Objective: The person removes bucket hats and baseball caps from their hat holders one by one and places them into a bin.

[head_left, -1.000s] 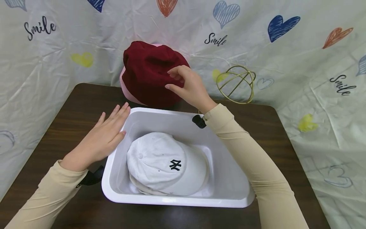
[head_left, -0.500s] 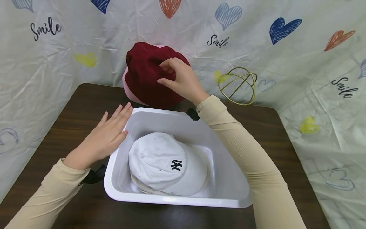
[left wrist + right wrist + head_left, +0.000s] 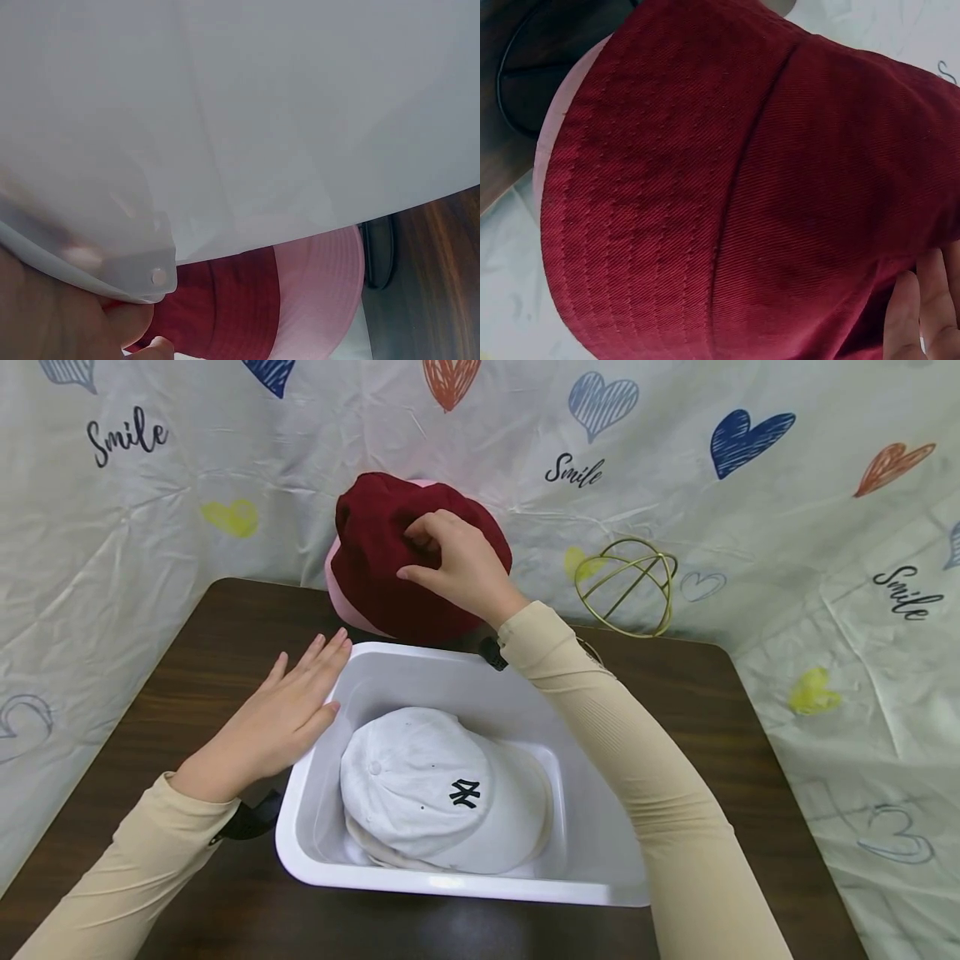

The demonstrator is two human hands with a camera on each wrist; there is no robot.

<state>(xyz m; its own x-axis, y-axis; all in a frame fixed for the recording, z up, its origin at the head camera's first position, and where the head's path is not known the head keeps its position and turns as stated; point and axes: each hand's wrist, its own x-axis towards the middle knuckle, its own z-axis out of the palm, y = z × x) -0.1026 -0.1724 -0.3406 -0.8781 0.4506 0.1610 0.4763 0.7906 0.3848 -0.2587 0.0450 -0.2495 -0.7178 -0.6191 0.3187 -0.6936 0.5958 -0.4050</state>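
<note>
A dark red bucket hat (image 3: 382, 568) sits over a pink hat (image 3: 342, 597) at the back of the table. Over its crown is my right hand (image 3: 467, 568), fingers bent, with thumb and forefinger apart. In the right wrist view, fingertips (image 3: 905, 307) lie at a fold in the red cloth; whether they touch it is unclear. My left hand (image 3: 277, 718) rests with straight fingers along the left rim of a white plastic bin (image 3: 450, 887). Inside the bin lies a white baseball cap (image 3: 412, 777) with a black logo, above another pale cap, mostly hidden.
A gold wire stand (image 3: 663, 597) with a domed top rises at the back right, partly behind my right arm. The dark wooden table (image 3: 202, 652) meets a cloth backdrop (image 3: 262, 435) printed with hearts. The left wrist view shows a black wire loop (image 3: 392, 255) by the pink brim.
My right hand has moved left and slightly away from me across the red hat. The left hand stays on the bin's rim. The whole view has shifted slightly.
</note>
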